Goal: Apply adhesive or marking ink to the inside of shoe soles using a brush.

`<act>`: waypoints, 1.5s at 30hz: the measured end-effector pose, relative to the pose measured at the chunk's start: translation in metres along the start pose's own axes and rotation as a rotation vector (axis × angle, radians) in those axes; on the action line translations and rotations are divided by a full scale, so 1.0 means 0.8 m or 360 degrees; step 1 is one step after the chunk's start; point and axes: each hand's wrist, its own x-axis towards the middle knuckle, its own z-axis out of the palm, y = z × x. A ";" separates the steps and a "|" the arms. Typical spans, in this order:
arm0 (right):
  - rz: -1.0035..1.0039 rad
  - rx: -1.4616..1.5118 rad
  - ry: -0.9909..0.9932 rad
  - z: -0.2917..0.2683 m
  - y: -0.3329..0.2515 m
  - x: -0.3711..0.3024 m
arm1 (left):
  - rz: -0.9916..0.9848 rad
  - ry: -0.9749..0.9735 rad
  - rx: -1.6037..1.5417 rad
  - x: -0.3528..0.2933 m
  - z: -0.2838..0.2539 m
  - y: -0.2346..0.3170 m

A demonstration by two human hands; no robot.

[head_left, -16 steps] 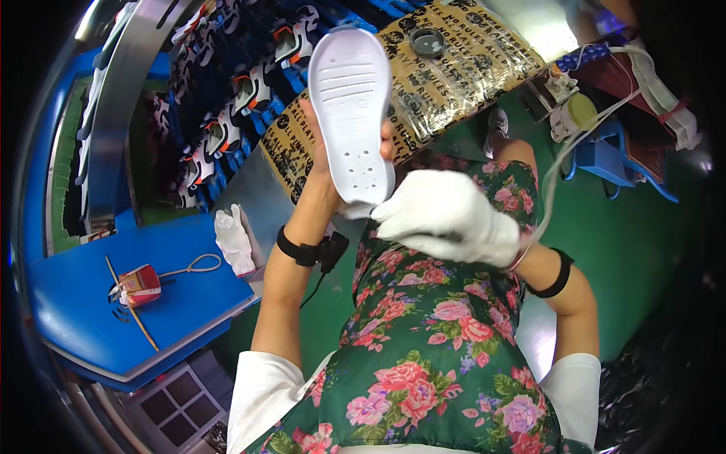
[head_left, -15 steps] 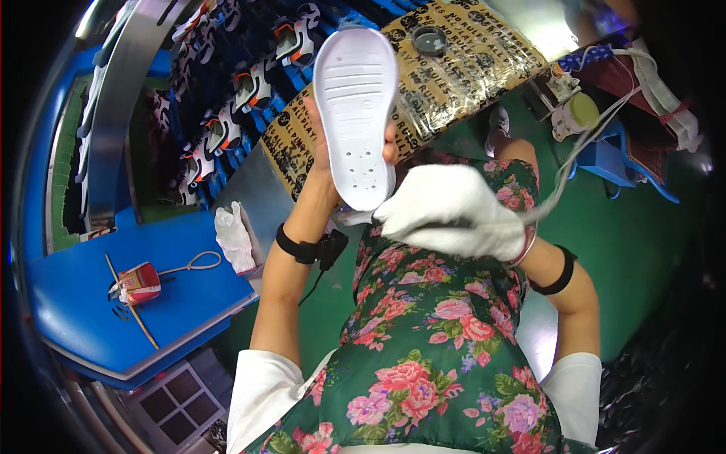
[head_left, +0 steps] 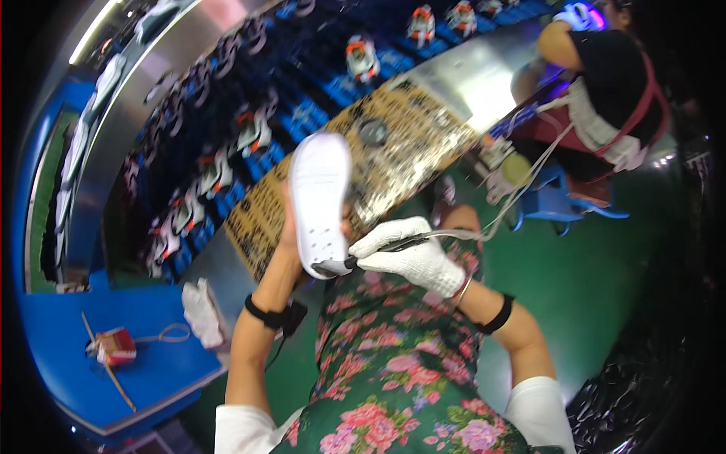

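My bare left hand [head_left: 288, 227] grips a white shoe sole [head_left: 321, 185] from behind, its toe end pointing away from me and its grooved, holed face turned up. In my right hand [head_left: 412, 253], which wears a white knitted glove, is a slim black-handled brush [head_left: 404, 243] with a pale hose [head_left: 484, 233] running from its back end. Its dark tip touches the near, heel end of the sole. Most of my left palm is hidden under the sole.
Beyond my hands stands a workbench [head_left: 412, 113] covered in patterned tape, with a dark round dish [head_left: 373, 132]. Shoes [head_left: 253, 130] line blue racks behind. A co-worker [head_left: 612, 83] is at far right near a blue stool [head_left: 546, 200]. Left, a blue table [head_left: 57, 333] bears a red box [head_left: 116, 346] and a white glove [head_left: 203, 312].
The view has swung, bringing the co-worker into sight. My right hand has turned, so the brush now shows, its tip on the sole's heel. My left hand still holds the sole.
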 end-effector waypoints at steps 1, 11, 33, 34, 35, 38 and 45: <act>0.0111 0.0200 0.0192 -0.006 -0.002 0.001 | 0.0159 0.0011 -0.0009 0.004 -0.014 0.000; 0.0195 0.0843 0.0730 -0.007 0.023 0.012 | 0.1049 0.0427 -0.0595 -0.050 -0.023 0.001; -0.1064 -0.1153 0.0335 0.016 -0.100 0.029 | 0.0194 0.0164 -0.0520 -0.046 0.072 -0.120; -0.1159 -0.1280 0.0318 0.018 -0.103 0.033 | 0.0205 0.0233 -0.0342 -0.046 0.072 -0.122; -0.1255 -0.1408 0.0301 0.021 -0.107 0.036 | 0.0188 0.0086 -0.0402 -0.044 0.068 -0.122; -0.1379 -0.1653 0.0085 0.034 -0.115 0.034 | 0.0285 -0.0209 -0.0719 -0.045 0.061 -0.127; -0.1240 -0.1368 -0.0069 0.045 -0.085 0.017 | 0.0367 0.0032 -0.0539 -0.050 0.040 -0.127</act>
